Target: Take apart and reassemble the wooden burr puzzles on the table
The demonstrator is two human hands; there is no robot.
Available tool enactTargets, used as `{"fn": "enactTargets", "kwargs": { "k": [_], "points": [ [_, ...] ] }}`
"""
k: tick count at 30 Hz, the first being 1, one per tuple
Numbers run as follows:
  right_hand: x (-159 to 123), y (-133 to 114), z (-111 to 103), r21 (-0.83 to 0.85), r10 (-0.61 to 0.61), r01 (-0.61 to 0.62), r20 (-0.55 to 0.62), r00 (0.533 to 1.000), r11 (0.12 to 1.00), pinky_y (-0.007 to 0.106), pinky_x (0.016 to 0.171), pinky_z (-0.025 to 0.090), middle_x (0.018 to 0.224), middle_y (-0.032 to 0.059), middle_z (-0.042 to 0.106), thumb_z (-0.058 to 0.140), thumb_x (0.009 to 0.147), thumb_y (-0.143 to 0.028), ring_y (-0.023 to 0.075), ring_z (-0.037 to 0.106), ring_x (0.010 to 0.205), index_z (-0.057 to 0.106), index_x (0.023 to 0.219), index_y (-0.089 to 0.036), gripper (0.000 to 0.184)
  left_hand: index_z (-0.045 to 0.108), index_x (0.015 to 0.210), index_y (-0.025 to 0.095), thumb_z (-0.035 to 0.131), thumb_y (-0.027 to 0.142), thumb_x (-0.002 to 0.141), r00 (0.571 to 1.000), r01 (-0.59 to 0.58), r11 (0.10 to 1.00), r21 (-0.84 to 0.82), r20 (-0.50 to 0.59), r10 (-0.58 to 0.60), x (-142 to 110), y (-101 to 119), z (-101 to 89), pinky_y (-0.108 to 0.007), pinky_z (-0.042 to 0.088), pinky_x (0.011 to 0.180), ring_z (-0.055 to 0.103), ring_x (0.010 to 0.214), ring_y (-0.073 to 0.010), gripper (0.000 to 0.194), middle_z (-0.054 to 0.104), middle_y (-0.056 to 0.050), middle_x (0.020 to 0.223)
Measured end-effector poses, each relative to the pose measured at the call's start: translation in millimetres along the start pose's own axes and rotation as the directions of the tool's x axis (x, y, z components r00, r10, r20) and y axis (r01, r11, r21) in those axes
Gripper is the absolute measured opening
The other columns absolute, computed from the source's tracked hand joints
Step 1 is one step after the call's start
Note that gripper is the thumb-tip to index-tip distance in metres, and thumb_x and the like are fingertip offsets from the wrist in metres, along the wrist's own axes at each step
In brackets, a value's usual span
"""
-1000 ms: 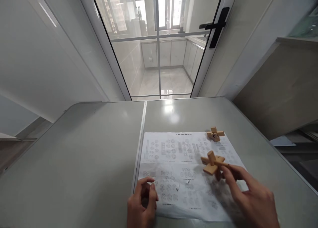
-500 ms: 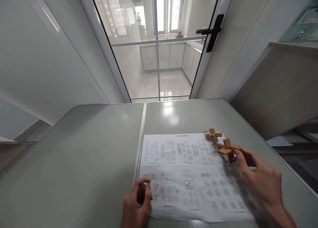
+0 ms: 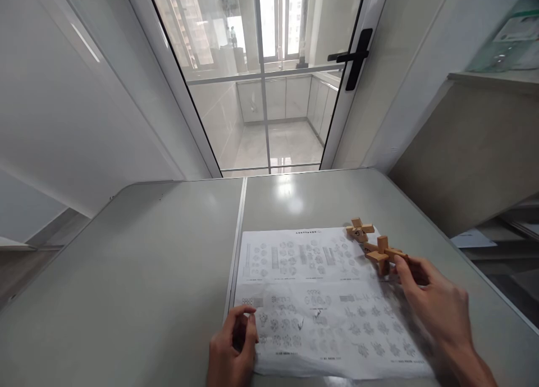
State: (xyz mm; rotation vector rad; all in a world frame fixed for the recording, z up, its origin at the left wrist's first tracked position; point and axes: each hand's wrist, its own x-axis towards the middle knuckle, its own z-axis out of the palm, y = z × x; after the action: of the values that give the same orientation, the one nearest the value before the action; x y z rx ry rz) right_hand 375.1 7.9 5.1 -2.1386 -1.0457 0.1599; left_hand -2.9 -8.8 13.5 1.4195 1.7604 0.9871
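Observation:
My right hand (image 3: pixel 438 300) pinches a wooden interlocking burr puzzle (image 3: pixel 382 252) between thumb and fingers, at the upper right part of a printed sheet. Its crossed sticks point several ways. A second wooden puzzle piece (image 3: pixel 359 228), with a dark mark on it, lies just beyond, by the sheet's top right corner. The white instruction sheet (image 3: pixel 311 283) lies creased on the table, covered in small diagrams. At its lower left edge rests my left hand (image 3: pixel 234 345), loosely curled, with a gap between thumb and index finger and nothing visible in it.
The grey-green table (image 3: pixel 147 274) has a metal seam (image 3: pixel 238 230) running just left of the sheet. Beyond its far edge stands a glass door with a black handle (image 3: pixel 357 58). A shelf (image 3: pixel 497 78) is at the right.
The view has shifted slightly. My right hand and the puzzle in it sit a little further left in the picture. My left hand stays by the sheet's edge.

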Motion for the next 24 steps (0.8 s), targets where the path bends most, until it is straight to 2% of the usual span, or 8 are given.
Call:
{"fn": "enactTargets", "kwargs": {
  "k": [5, 13, 18, 21, 24],
  "points": [
    [-1.7, 1.7, -1.0, -0.008, 0.031, -0.031, 0.028, 0.999, 0.999, 0.038, 0.077, 0.051, 0.087, 0.0081, 0.082, 0.053, 0.089, -0.071, 0.0343, 0.078, 0.088, 0.075, 0.098, -0.024, 0.053, 0.07, 0.098, 0.021, 0.059, 0.065, 0.094, 0.999, -0.009, 1.0, 0.008, -0.035, 0.009, -0.4, -2.0, 2.1, -0.02, 0.041, 0.045, 0.05, 0.048, -0.0132, 0.045, 0.052, 0.005, 0.06],
    [-12.8, 4.3, -11.6, -0.02, 0.132, -0.131, 0.107, 0.985, 0.991, 0.041, 0.074, 0.051, 0.086, 0.0073, 0.084, 0.054, 0.085, -0.076, 0.0362, 0.079, 0.086, 0.073, 0.106, -0.026, 0.057, 0.071, 0.099, 0.022, 0.062, 0.06, 0.094, 1.0, -0.004, 1.0, -0.026, -0.027, 0.003, 0.9, -5.0, 2.3, -0.019, 0.041, 0.045, 0.052, 0.05, -0.013, 0.039, 0.055, 0.005, 0.061],
    [-22.8, 3.2, -21.2, -0.05, 0.242, -0.239, 0.089, 0.966, 0.97, 0.044, 0.076, 0.054, 0.083, 0.0064, 0.084, 0.057, 0.082, -0.076, 0.0373, 0.08, 0.081, 0.066, 0.12, -0.027, 0.063, 0.072, 0.095, 0.022, 0.061, 0.06, 0.094, 0.999, -0.009, 1.0, -0.015, -0.045, 0.008, 2.5, -7.2, 4.2, -0.019, 0.041, 0.045, 0.05, 0.047, -0.0124, 0.039, 0.053, 0.005, 0.06],
    [-30.2, 0.1, -23.5, -0.05, 0.275, -0.272, 0.095, 0.957, 0.961, 0.045, 0.077, 0.056, 0.085, 0.0057, 0.084, 0.057, 0.082, -0.075, 0.0374, 0.081, 0.085, 0.066, 0.12, -0.028, 0.061, 0.071, 0.095, 0.022, 0.062, 0.059, 0.093, 0.999, -0.011, 1.0, 0.001, -0.048, 0.011, 3.4, -9.6, 5.3, -0.019, 0.043, 0.047, 0.049, 0.047, -0.0118, 0.038, 0.053, 0.006, 0.06],
    [-41.8, -0.4, -19.6, -0.019, 0.287, -0.287, 0.142, 0.948, 0.958, 0.041, 0.072, 0.059, 0.084, 0.0056, 0.084, 0.058, 0.081, -0.074, 0.0345, 0.081, 0.08, 0.069, 0.117, -0.027, 0.059, 0.071, 0.095, 0.023, 0.061, 0.058, 0.094, 0.999, -0.033, 0.999, 0.012, -0.043, 0.033, 4.2, -12.9, 5.7, -0.018, 0.044, 0.05, 0.05, 0.049, -0.012, 0.037, 0.055, 0.005, 0.06]
  ]
}}
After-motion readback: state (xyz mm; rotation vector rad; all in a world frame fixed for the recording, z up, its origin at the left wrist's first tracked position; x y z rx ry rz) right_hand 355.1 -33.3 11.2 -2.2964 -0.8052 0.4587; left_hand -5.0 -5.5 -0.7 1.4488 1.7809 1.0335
